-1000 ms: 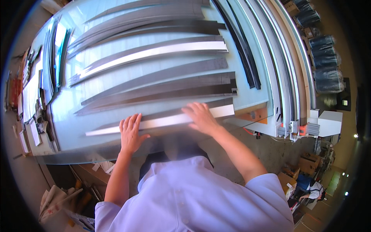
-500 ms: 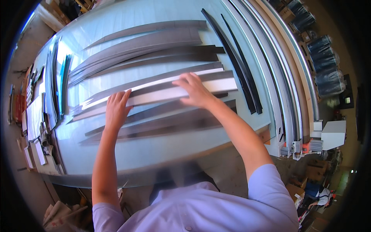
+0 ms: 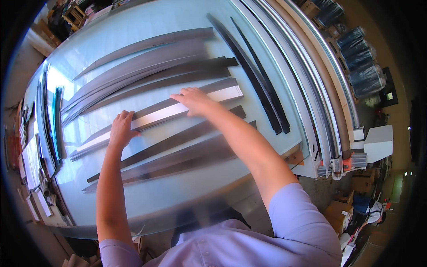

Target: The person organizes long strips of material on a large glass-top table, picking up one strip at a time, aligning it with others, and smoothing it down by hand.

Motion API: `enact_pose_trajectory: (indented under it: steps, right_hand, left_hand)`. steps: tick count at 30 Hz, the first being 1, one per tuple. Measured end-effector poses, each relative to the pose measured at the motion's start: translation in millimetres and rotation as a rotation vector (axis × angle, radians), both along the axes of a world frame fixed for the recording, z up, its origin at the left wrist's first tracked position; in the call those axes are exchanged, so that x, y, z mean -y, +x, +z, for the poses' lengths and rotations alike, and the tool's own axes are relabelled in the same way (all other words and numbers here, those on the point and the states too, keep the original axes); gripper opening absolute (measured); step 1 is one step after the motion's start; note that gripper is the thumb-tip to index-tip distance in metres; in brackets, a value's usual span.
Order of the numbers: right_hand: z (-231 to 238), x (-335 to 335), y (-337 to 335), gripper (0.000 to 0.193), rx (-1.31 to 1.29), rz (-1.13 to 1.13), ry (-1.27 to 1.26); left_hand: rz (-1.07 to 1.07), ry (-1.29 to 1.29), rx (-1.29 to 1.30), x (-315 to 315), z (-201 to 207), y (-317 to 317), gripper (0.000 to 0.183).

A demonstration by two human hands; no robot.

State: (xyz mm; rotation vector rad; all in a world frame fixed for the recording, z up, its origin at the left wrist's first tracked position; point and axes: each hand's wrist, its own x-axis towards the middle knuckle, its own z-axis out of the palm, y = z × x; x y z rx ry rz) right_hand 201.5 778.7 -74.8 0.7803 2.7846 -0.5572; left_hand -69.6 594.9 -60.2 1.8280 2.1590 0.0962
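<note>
A stack of long flat strips (image 3: 153, 119), white on the near part of its top and dark grey along the far edge, lies across the glass-like tabletop (image 3: 178, 171). My left hand (image 3: 121, 129) grips it left of the middle, fingers over the far edge and thumb at the near edge. Toward the right end, my right hand (image 3: 194, 102) holds the same stack, its fingers bent across the top. Just nearer to me lie loose dark grey strips (image 3: 178, 139), apart from both hands. The undersides of the stacked strips are hidden.
Beyond the stack lie more grey strips (image 3: 147, 58). Black strips (image 3: 249, 71) run lengthwise at the right, beside long metal rails (image 3: 307, 80). Bluish strips (image 3: 57, 120) and tools crowd the left end. A white box (image 3: 379, 144) sits past the table's right corner.
The stack, earlier fanned out with two white bands showing, is now squared together with one white band. Both hands stay on it. The whole view has shifted and turned slightly.
</note>
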Motion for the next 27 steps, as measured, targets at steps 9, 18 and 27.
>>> enact_pose_trajectory:
  steps: [9,18,27]
  right_hand:
    - [-26,-48,98,0.050,-0.349,-0.966,0.250]
    - [-31,-30,150,0.028,-0.479,-0.900,0.319]
    - [-5,159,200,0.018,-0.414,-0.126,0.061]
  left_hand:
    - [-0.016,0.133,0.025,13,-1,-2,0.072]
    - [0.004,0.269,-0.006,22,1,20,0.064]
    - [-0.131,0.369,-0.003,167,1,126,0.049]
